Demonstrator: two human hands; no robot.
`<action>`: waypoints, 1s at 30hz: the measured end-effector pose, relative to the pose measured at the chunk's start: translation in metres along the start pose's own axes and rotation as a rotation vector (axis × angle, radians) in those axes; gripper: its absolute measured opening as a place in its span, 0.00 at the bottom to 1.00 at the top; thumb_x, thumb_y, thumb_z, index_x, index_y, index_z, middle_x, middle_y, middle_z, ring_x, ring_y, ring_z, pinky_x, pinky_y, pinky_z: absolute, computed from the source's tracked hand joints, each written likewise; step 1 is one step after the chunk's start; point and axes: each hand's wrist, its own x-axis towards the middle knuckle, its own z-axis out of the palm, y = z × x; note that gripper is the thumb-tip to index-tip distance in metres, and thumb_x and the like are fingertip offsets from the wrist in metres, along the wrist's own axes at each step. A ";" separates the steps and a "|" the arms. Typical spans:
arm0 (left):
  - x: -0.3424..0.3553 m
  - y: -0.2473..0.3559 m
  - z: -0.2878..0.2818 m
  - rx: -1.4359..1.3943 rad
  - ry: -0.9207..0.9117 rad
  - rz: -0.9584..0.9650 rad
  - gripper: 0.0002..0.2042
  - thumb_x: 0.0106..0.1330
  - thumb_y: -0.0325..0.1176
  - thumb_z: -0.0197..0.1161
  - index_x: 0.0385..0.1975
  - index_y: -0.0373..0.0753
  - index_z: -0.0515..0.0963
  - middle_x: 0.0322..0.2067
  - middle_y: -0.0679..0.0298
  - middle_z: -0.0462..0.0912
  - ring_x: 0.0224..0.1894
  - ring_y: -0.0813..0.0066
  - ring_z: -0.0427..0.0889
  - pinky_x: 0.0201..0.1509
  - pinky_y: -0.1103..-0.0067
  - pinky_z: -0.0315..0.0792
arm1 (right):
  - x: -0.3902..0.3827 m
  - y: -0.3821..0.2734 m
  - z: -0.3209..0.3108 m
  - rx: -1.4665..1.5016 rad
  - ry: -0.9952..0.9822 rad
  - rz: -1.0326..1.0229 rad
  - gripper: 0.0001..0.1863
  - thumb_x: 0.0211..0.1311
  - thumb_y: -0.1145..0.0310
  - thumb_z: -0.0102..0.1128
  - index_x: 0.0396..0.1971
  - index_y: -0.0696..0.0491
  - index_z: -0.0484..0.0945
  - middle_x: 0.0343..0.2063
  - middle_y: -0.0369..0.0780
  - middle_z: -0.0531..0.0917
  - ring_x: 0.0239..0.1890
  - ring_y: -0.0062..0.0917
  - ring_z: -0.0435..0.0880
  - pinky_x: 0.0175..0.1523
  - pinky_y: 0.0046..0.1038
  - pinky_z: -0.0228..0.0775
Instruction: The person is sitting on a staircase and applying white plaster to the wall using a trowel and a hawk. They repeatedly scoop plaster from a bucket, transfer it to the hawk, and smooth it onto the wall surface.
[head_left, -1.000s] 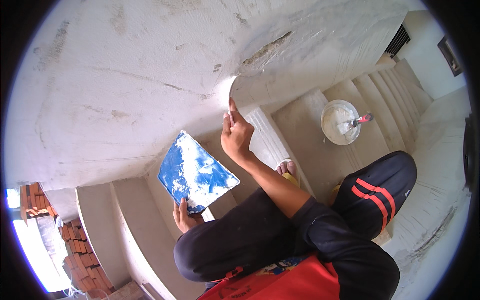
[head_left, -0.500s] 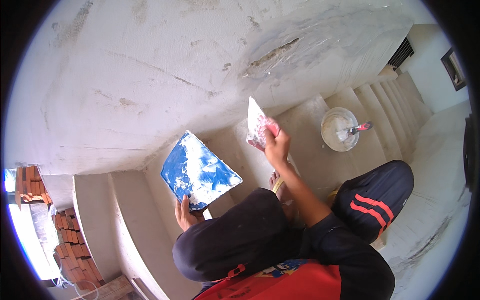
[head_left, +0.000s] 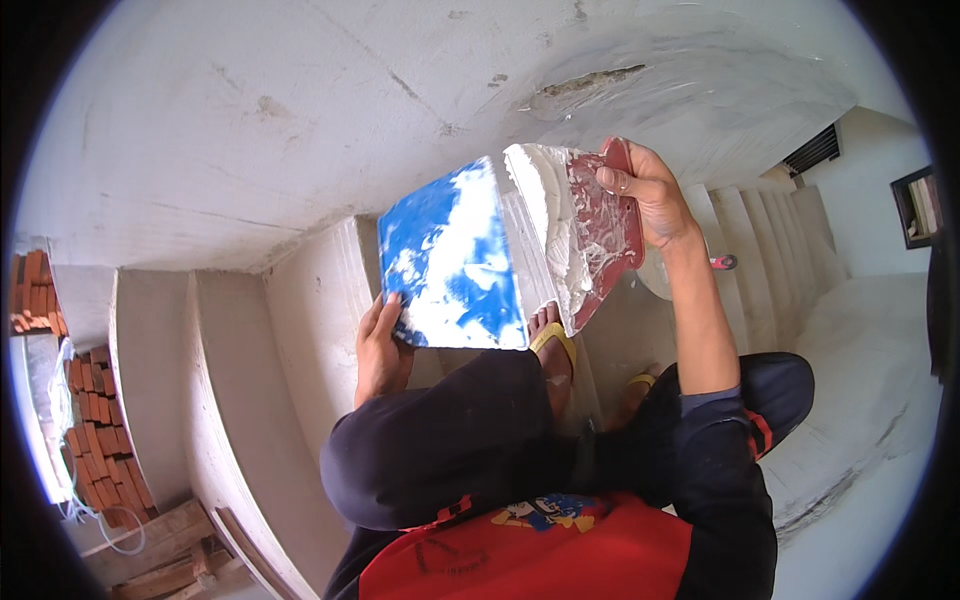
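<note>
My left hand (head_left: 380, 350) grips the lower left corner of a blue plastering board (head_left: 425, 250), its face smeared with white putty. Thumb on top, the other fingers lie beneath the board and are partly hidden. My right hand (head_left: 650, 195) is closed on the red grip edge of a wide putty spreader (head_left: 605, 215). Thick white putty (head_left: 550, 215) coats the spreader's left part and runs along its edge. That edge faces the board's right side, with a narrow gap between the two. Over the stairs, both tools are held up in front of my knees.
Behind my right wrist, a bucket (head_left: 655, 275) with a red-handled tool (head_left: 723, 262) stands on the stairs. Steps (head_left: 755, 240) rise to the right; others (head_left: 240, 370) lie left. The wall (head_left: 330, 130) ahead has a gouged patch (head_left: 595, 80). Bricks (head_left: 100, 430) are stacked far left.
My right hand has turned the spreader so its putty-covered face shows, and moved it up and right. The board has shifted right and up in my left hand. The view has also shifted.
</note>
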 end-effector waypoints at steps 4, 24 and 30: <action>-0.001 0.007 0.027 -0.009 -0.224 -0.045 0.16 0.69 0.30 0.47 0.52 0.28 0.67 0.41 0.59 0.78 0.40 0.74 0.79 0.45 0.79 0.73 | 0.004 0.001 0.004 -0.163 -0.068 0.086 0.12 0.52 0.69 0.67 0.32 0.55 0.74 0.29 0.33 0.79 0.30 0.14 0.75 0.40 0.19 0.68; -0.015 -0.006 0.031 -0.110 -0.139 -0.013 0.15 0.70 0.32 0.47 0.51 0.28 0.67 0.40 0.60 0.79 0.38 0.77 0.81 0.42 0.80 0.76 | -0.052 -0.055 0.001 -0.823 -0.131 -0.022 0.16 0.47 0.62 0.70 0.25 0.56 0.73 0.18 0.29 0.71 0.23 0.13 0.66 0.30 0.18 0.59; -0.015 -0.007 0.035 -0.135 -0.153 -0.012 0.15 0.70 0.31 0.47 0.50 0.28 0.67 0.39 0.59 0.79 0.38 0.76 0.81 0.42 0.80 0.77 | -0.072 -0.065 0.028 -0.878 0.122 -0.402 0.10 0.56 0.65 0.63 0.28 0.57 0.76 0.18 0.34 0.76 0.20 0.13 0.70 0.26 0.18 0.61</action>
